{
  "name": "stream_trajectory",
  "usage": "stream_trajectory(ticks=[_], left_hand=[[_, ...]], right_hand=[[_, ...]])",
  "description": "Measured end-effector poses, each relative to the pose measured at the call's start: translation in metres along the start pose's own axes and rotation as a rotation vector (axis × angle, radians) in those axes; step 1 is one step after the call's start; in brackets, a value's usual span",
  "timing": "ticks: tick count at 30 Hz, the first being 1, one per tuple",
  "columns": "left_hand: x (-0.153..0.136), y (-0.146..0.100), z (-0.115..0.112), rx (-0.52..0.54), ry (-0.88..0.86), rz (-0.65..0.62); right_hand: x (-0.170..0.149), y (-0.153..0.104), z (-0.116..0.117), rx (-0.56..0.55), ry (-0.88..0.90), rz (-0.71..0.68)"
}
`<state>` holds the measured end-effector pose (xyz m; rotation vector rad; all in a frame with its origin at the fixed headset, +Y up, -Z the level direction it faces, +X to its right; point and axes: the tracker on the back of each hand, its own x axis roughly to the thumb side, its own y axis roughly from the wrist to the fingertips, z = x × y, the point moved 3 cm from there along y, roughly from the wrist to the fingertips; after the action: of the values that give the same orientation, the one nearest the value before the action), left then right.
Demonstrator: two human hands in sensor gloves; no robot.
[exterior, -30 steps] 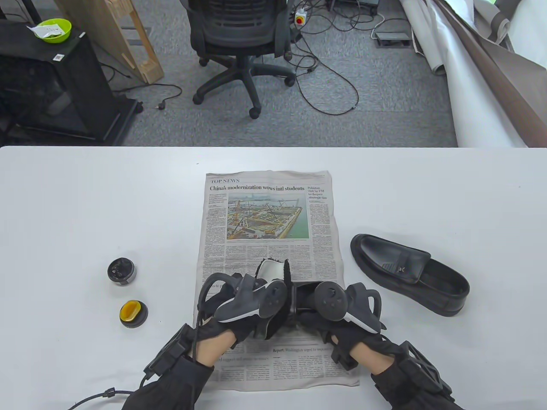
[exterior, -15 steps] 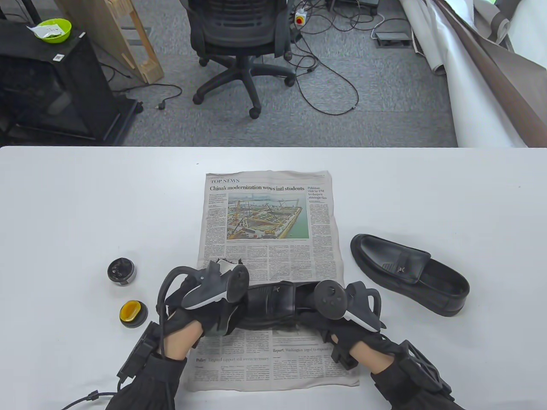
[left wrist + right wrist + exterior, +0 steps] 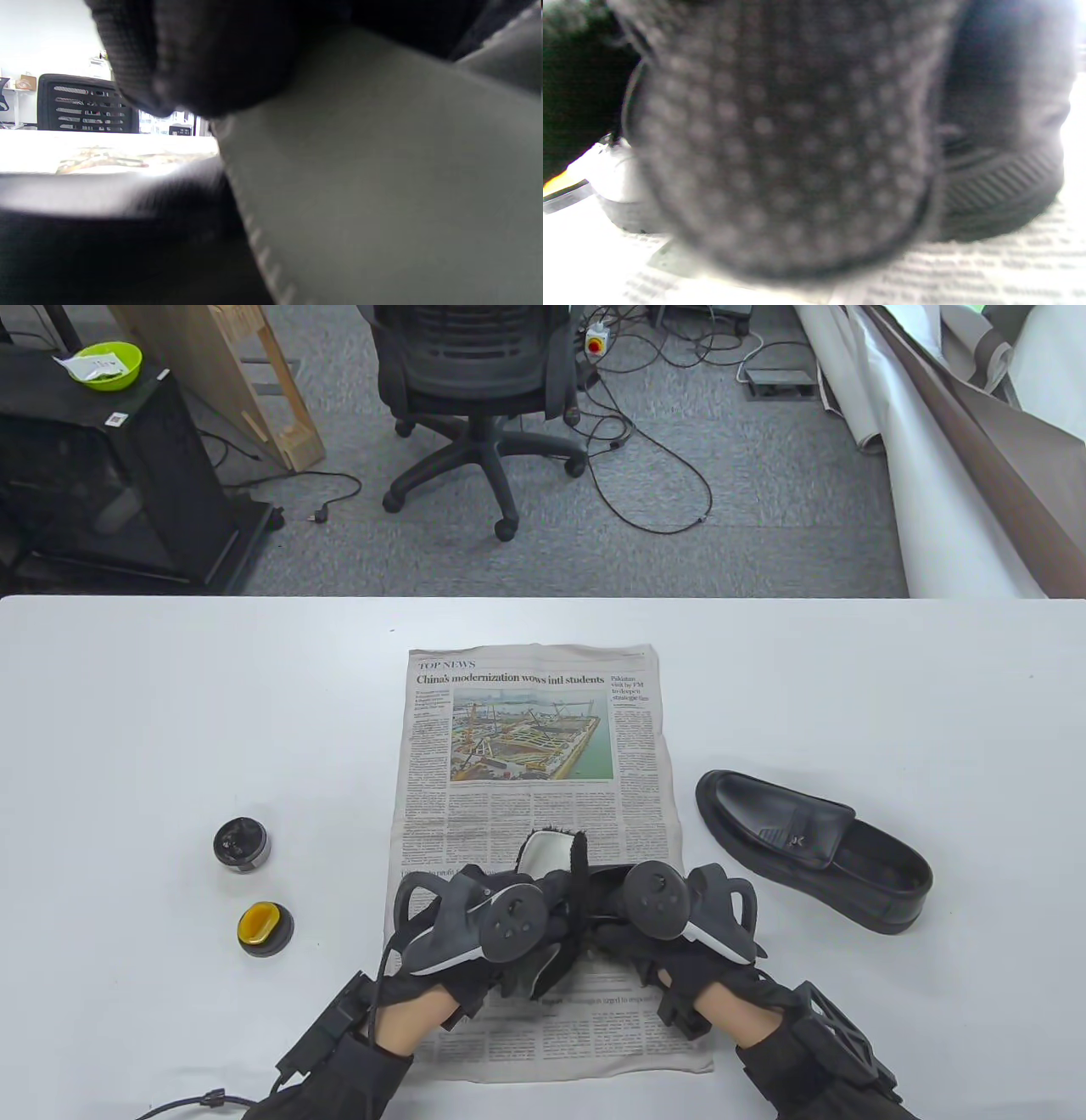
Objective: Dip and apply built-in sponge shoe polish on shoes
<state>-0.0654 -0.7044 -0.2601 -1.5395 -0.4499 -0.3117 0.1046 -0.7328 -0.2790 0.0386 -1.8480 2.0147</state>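
Buffing step, by the look of it. Left of the newspaper (image 3: 526,746): open polish tin (image 3: 242,845), yellow sponge lid (image 3: 265,928). On the newspaper's near end, left hand (image 3: 475,937) grips a polishing cloth (image 3: 551,857) against the shoe (image 3: 607,891); right hand (image 3: 670,925) grasps the shoe's heel. Next: steady rubbing pressure. Second loafer (image 3: 814,848) lies right of the newspaper.

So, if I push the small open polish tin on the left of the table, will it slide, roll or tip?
The polish tin would probably slide rather than tip: it looks low and wide and stands flat on the smooth white table. It seems unlikely to roll unless knocked onto its round edge. It looks open, with dark polish showing, so a hard shove might smear.
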Motion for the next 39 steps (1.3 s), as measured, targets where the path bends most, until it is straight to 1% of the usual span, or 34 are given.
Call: stream_trajectory(ticks=[2, 5, 6, 8, 12, 21, 24, 26, 28, 30, 33, 35, 37, 39], left_hand=[[-0.002, 0.001, -0.001, -0.008, 0.023, -0.001], [-0.008, 0.002, -0.002, -0.086, 0.046, 0.020], [-0.009, 0.002, -0.002, -0.090, 0.061, 0.018], [-0.018, 0.003, -0.005, -0.155, 0.100, 0.045], [-0.036, 0.002, -0.007, -0.236, 0.100, 0.083], [-0.074, -0.004, -0.003, -0.329, 0.161, 0.164], [-0.078, -0.006, 0.000, -0.304, 0.155, 0.166], [-0.072, -0.006, 0.007, -0.217, 0.146, 0.138], [-0.052, -0.006, 0.012, -0.089, 0.010, 0.101], [-0.030, -0.005, 0.013, -0.041, -0.077, 0.053], [-0.003, -0.002, 0.013, 0.041, -0.082, 0.031], [0.006, 0.000, 0.008, 0.050, -0.092, 0.034], [0.011, 0.001, 0.001, 0.009, -0.083, 0.034], [0.013, 0.001, -0.002, 0.026, -0.038, 0.028]], right_hand=[[0.000, 0.000, 0.000, -0.002, -0.003, -0.005], [0.000, 0.000, 0.000, 0.000, -0.001, -0.011], [0.000, 0.000, 0.000, 0.001, -0.001, -0.012], [0.000, 0.000, 0.000, 0.003, 0.000, -0.013], [0.000, 0.001, 0.000, 0.007, 0.002, -0.016], [0.000, 0.001, 0.000, 0.009, 0.003, -0.011], [-0.001, 0.001, 0.000, 0.008, 0.002, -0.010], [-0.001, 0.000, 0.000, 0.006, 0.001, -0.009], [-0.001, 0.000, 0.000, 0.008, 0.002, -0.005], [-0.001, 0.000, 0.000, 0.012, 0.001, -0.001], [-0.001, 0.000, 0.000, 0.012, 0.003, -0.002], [-0.001, 0.000, 0.000, 0.011, 0.002, -0.005], [-0.001, 0.001, 0.000, 0.012, 0.001, -0.007], [0.000, 0.001, 0.000, 0.013, 0.001, -0.010]])
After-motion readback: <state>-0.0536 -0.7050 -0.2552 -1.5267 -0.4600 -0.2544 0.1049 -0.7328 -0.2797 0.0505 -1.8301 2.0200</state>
